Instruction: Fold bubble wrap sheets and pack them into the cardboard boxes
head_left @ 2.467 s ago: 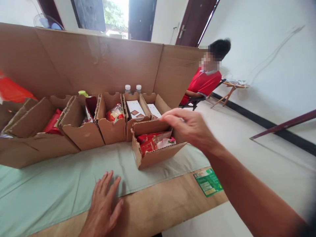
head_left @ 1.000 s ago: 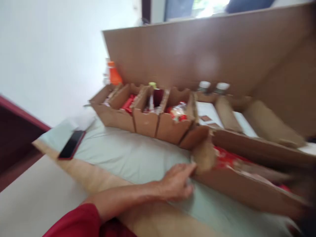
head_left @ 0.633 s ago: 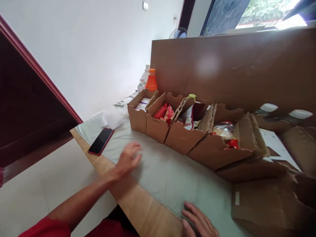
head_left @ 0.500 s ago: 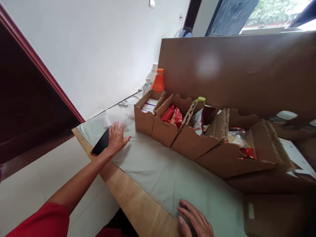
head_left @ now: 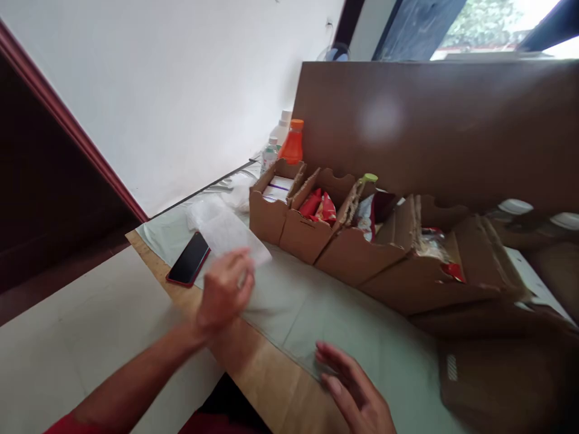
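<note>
My left hand point(head_left: 225, 288) is closed in a pinch at the near edge of a translucent white plastic sheet point(head_left: 235, 234), which looks like bubble wrap. The sheet stretches from more crumpled clear wrap point(head_left: 201, 210) behind it down to my fingers. To the left of that hand lies a black-screened phone point(head_left: 189, 260) with a red edge. My right hand point(head_left: 355, 389), fingers apart and holding nothing, hovers over the pale green cloth point(head_left: 312, 307) at the front of the table.
A row of cardboard bins point(head_left: 353, 259) runs along the back, with white boxes point(head_left: 278, 188) and red packets point(head_left: 320, 208) inside. An orange bottle point(head_left: 293, 144) and clear bottles stand behind its left end. A tall brown board point(head_left: 429, 126) closes off the back.
My left hand has drawn back toward me and right, closing on the plastic sheet and pulling it out over the cloth. The phone is now uncovered. My right hand has shifted slightly up.
</note>
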`<state>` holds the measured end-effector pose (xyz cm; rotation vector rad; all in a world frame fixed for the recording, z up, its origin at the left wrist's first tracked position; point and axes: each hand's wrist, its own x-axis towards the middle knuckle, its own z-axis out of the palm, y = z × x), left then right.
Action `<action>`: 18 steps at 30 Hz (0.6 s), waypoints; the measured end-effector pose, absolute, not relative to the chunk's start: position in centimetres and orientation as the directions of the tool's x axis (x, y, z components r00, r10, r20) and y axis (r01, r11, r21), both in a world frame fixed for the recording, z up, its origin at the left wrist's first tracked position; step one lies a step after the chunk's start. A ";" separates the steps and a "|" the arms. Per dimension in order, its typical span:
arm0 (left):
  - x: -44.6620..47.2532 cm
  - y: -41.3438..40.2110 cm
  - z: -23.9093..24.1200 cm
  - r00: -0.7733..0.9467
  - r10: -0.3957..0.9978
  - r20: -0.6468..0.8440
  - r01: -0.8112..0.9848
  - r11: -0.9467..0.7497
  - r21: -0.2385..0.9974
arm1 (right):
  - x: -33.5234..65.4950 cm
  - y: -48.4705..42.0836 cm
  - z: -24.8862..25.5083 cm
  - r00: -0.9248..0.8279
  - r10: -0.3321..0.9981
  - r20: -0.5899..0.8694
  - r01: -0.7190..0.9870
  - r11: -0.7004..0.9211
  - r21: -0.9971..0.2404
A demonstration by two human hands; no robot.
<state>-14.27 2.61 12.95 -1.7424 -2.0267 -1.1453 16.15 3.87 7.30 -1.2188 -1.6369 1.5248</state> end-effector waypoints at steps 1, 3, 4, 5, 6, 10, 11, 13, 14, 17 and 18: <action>-10.9 1.4 12.1 -0.195 0.781 0.594 0.886 -0.120 0.448 | 15.5 3.7 7.6 -0.439 0.878 -0.188 0.133 -0.143 -0.981; -4.7 -0.9 10.4 -0.058 0.877 0.477 0.771 -0.264 0.579 | 14.9 3.5 8.0 -0.421 0.882 -0.214 0.009 -0.232 -0.973; -2.2 -2.0 9.7 0.020 0.909 0.416 0.704 -0.308 0.640 | 15.1 3.3 7.9 -0.371 0.897 -0.239 0.005 -0.256 -0.967; -0.3 -3.1 9.3 0.106 0.926 0.362 0.641 -0.342 0.687 | 15.5 3.2 7.8 -0.301 0.915 -0.269 0.032 -0.273 -0.962; 1.0 -4.0 9.0 0.187 0.928 0.323 0.590 -0.369 0.719 | 16.3 3.1 7.7 -0.213 0.933 -0.291 0.069 -0.283 -0.957; 1.6 -5.2 9.3 0.324 0.904 0.279 0.509 -0.415 0.754 | 21.2 3.2 7.4 -0.014 0.961 -0.275 0.227 -0.264 -0.937; 1.3 -4.9 9.4 0.322 0.903 0.283 0.509 -0.417 0.753 | 22.6 3.4 7.5 -0.019 0.964 -0.265 0.283 -0.249 -0.926; 0.8 -3.8 9.6 0.313 0.898 0.308 0.526 -0.434 0.731 | 25.2 3.8 7.9 -0.031 0.975 -0.220 0.448 -0.183 -0.875; 0.7 -3.1 9.6 0.309 0.890 0.336 0.542 -0.455 0.707 | 26.4 3.9 8.1 -0.018 0.986 -0.166 0.554 -0.128 -0.822; 0.6 -1.1 9.4 0.289 0.858 0.425 0.603 -0.508 0.616 | 28.8 2.8 8.6 0.036 0.992 0.119 0.843 0.034 -0.537; 0.6 -0.5 9.3 0.279 0.850 0.446 0.622 -0.514 0.590 | 29.1 2.2 8.8 0.026 0.978 0.208 0.893 0.071 -0.444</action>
